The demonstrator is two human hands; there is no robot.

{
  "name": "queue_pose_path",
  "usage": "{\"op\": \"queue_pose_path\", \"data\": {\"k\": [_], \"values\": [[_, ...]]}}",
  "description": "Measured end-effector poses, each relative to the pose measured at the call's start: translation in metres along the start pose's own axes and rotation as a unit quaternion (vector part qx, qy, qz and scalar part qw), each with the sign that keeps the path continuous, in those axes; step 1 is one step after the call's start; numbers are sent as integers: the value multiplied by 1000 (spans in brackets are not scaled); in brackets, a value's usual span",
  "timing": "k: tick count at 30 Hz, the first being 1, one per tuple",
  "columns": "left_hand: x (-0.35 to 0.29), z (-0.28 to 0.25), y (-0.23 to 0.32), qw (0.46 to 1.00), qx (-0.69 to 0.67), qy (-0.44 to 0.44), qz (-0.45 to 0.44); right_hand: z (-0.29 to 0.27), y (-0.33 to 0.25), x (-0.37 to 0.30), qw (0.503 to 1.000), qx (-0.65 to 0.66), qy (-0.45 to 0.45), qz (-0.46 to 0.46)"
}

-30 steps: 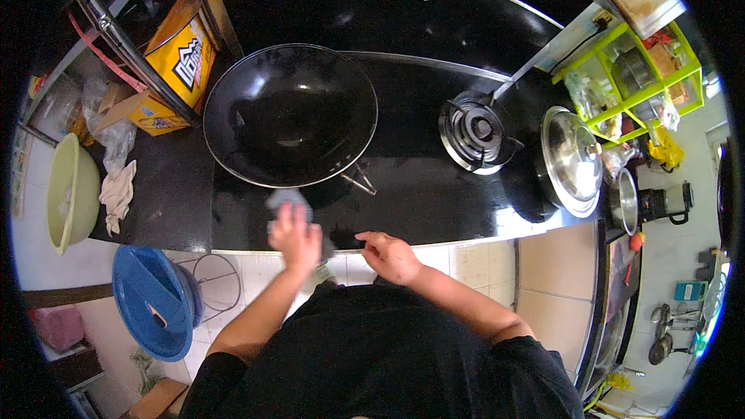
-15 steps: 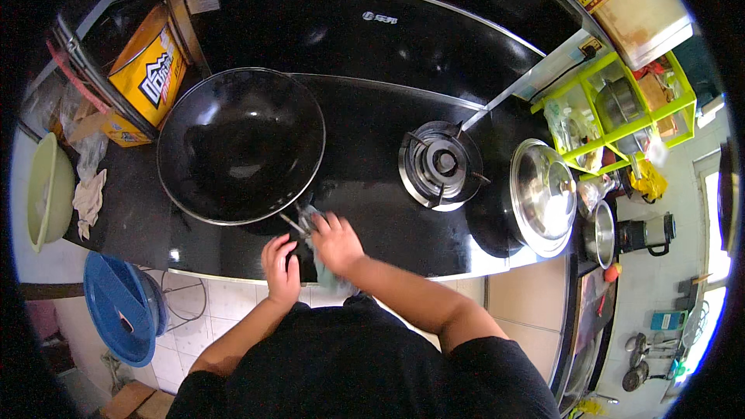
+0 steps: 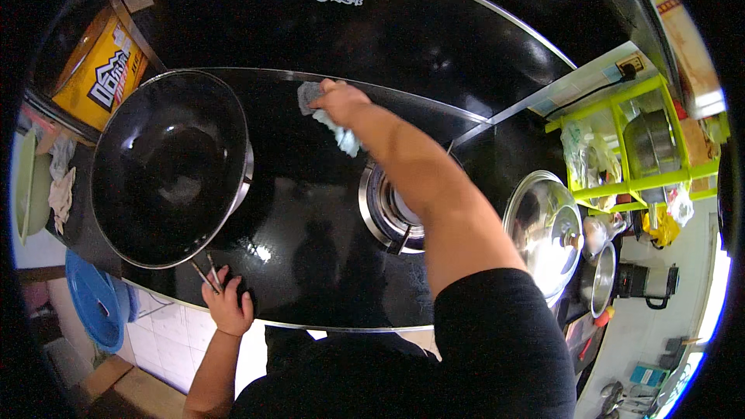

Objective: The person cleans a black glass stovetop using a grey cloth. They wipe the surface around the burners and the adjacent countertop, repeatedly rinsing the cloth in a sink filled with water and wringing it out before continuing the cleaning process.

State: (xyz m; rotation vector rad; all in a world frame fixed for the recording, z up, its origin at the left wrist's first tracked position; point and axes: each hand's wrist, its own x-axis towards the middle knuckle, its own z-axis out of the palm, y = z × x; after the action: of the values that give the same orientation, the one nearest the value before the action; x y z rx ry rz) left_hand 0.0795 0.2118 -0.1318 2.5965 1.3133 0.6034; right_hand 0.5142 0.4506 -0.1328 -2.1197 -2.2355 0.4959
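A large black wok [image 3: 167, 186] sits at the left of the black cooktop, tilted so that part of a metal ring shows under its right edge. My left hand [image 3: 230, 308] is at the wok's thin metal handle [image 3: 203, 275] by the front edge, its fingers closed around it. My right arm reaches across the cooktop to the back. There my right hand [image 3: 341, 102] grips a cloth [image 3: 342, 136], grey at one end and pale blue-green at the other, pressed to the surface near the back rim. The forearm partly covers the gas burner [image 3: 386, 206].
A pot with a shiny lid [image 3: 543, 237] stands right of the burner. Beyond it are a green rack [image 3: 632, 186] and a steel bowl [image 3: 603, 279]. At the left are a yellow box [image 3: 105, 70], a pale green basin [image 3: 32, 194] and, lower down, a blue tub [image 3: 97, 302].
My right hand has carried the cloth from the front, beside the wok handle, to the back of the cooktop. My left hand has taken the handle, and the wok has shifted left and tilted. The view has shifted.
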Motion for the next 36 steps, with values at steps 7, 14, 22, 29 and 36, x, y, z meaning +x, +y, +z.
{"op": "queue_pose_path", "data": {"k": [7, 14, 22, 29, 36], "values": [[-6, -3, -1, 999, 18, -24, -33, -67, 110, -94, 974, -144, -67, -162], [0, 1, 2, 999, 8, -23, -32, -56, 265, -199, 950, 270, -46, 151], [2, -6, 7, 999, 13, -32, -42, -84, 197, -192, 833, 361, -116, 403], [3, -8, 5, 999, 31, -21, -34, -54, 115, -87, 918, 270, -164, 240], [8, -11, 5, 998, 23, -26, -45, -37, 10, -70, 971, 148, -182, 40]]}}
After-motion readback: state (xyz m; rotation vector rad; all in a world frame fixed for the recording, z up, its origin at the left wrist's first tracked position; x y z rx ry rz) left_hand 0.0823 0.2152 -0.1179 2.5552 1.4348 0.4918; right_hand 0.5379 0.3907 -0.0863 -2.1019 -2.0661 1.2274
